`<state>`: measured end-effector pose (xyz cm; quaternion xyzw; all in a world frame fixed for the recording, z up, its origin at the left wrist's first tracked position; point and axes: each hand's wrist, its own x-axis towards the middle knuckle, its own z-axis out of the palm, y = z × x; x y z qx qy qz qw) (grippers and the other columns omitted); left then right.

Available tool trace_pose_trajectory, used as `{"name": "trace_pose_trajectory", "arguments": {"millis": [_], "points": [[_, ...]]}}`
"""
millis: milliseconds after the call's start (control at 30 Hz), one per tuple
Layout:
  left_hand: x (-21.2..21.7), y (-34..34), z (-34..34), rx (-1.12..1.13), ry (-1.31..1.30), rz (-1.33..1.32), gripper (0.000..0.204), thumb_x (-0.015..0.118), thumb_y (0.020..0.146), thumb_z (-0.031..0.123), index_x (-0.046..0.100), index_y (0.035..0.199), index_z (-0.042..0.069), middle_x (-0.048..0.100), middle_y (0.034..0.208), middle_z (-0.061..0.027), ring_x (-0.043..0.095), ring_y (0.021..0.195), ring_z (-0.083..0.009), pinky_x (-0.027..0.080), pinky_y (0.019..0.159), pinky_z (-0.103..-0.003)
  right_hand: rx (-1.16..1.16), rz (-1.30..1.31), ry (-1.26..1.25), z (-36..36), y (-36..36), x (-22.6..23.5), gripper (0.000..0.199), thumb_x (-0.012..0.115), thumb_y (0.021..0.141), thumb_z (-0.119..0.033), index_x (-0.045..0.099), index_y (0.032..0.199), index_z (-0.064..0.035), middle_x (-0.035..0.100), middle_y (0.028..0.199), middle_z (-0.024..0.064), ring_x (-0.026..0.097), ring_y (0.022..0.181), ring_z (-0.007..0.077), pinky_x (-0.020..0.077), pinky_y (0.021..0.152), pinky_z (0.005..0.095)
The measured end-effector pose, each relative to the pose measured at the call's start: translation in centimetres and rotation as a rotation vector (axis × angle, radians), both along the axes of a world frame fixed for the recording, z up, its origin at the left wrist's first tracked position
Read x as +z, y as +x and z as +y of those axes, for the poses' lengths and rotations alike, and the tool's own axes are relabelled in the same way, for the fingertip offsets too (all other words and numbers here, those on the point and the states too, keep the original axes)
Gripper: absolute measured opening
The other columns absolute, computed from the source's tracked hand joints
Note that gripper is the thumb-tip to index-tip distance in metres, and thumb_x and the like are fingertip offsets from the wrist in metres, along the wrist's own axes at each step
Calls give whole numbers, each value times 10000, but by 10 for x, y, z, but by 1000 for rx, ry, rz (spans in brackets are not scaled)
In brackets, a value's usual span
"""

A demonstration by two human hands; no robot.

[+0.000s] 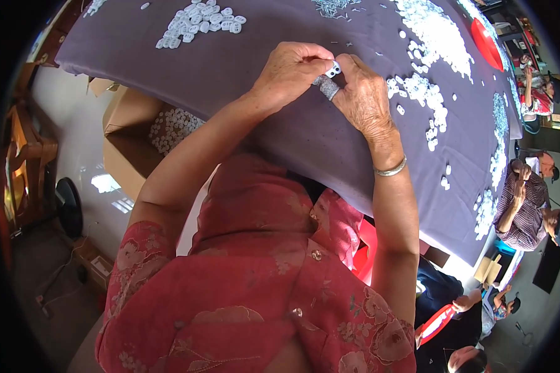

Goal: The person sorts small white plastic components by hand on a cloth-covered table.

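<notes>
Above the table's near edge, both hands meet at a small white plastic piece [333,69] with dark round holes. My left hand [287,73] pinches it between thumb and forefinger. Closed around its other side is my right hand [362,93], fingers bent; what else its fingertips may hold is hidden. A grey wrap [326,87] covers one finger of the right hand, and a metal bangle circles that wrist. Nearest to the right hand lies a scatter of loose white plastic parts [426,96]. Beyond the left hand sits a pile of white two-holed pieces [202,23].
Small metal pins or screws [333,7] lie at the far side of the dark tablecloth [230,68]. A red bowl [486,45] stands far right. White pieces partly fill a cardboard box [121,127] below the table at left. Several people work along the right.
</notes>
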<state>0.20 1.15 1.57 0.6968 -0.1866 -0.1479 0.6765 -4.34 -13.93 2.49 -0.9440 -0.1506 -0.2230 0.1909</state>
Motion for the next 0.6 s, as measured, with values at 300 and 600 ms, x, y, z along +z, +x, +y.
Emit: {"name": "trace_pose_trajectory", "arguments": {"millis": [300, 600], "points": [[2, 0, 1, -14, 120, -5, 211, 609, 821, 169, 657, 954, 13, 615, 777, -12, 523, 685, -69, 436, 593, -209, 7, 87, -62, -3, 0, 1, 253, 681, 733, -208, 520, 786, -19, 574, 657, 152, 580, 622, 347, 475, 549, 400], [3, 1, 4, -80, 163, 22, 247, 604, 817, 206, 652, 973, 20, 610, 794, -20, 522, 673, -81, 452, 603, -223, 37, 109, -111, -4, -2, -2, 269, 663, 754, -228, 497, 780, -18, 561, 605, 168, 579, 614, 360, 470, 543, 415]]}}
